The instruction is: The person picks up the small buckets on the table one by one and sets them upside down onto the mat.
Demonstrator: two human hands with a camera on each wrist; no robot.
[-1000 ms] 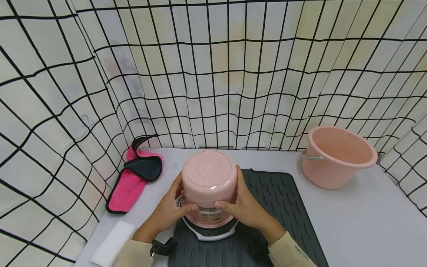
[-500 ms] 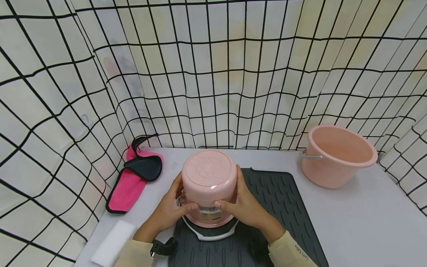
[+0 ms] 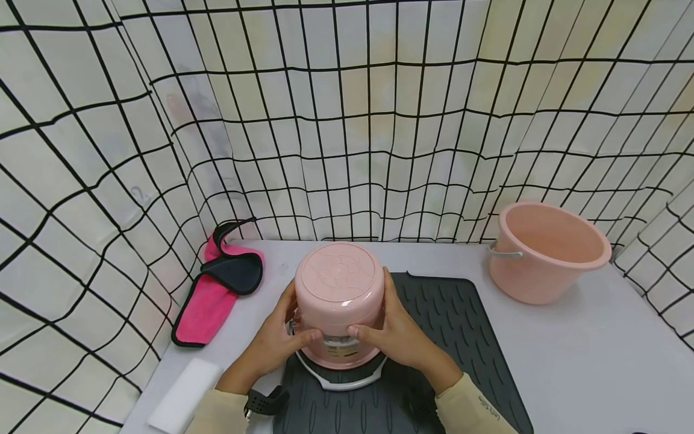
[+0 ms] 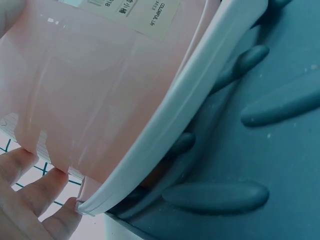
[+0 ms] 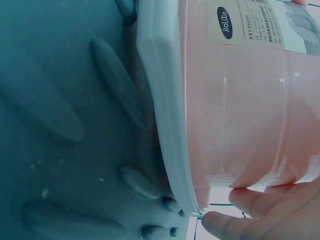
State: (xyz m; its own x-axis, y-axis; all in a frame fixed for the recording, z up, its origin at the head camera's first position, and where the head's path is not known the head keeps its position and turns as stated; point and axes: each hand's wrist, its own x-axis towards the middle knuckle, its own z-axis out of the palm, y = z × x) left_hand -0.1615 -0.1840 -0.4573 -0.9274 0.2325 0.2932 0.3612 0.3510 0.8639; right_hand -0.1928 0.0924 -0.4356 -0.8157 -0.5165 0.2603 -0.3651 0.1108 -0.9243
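A pink plastic bucket (image 3: 340, 280) stands upside down on a dark ridged mat (image 3: 450, 337), its embossed base facing up. Its white handle (image 3: 352, 383) lies along the rim at the near side. My left hand (image 3: 273, 342) holds the bucket's left side, and my right hand (image 3: 402, 337) grips the right side. Both thumbs press the front wall, near a paper label (image 3: 340, 348); the other fingers reach round behind. In the left wrist view the fingertips (image 4: 55, 180) touch the wall near the rim. The right wrist view has the fingers (image 5: 250, 200) along the other side.
A second pink bucket (image 3: 534, 283), upright, stands at the back right of the white table (image 3: 596, 374). At the left lie a pink and black cloth item (image 3: 217, 301) and a white block (image 3: 184, 395). Black grid netting (image 3: 371, 157) encloses the back and sides.
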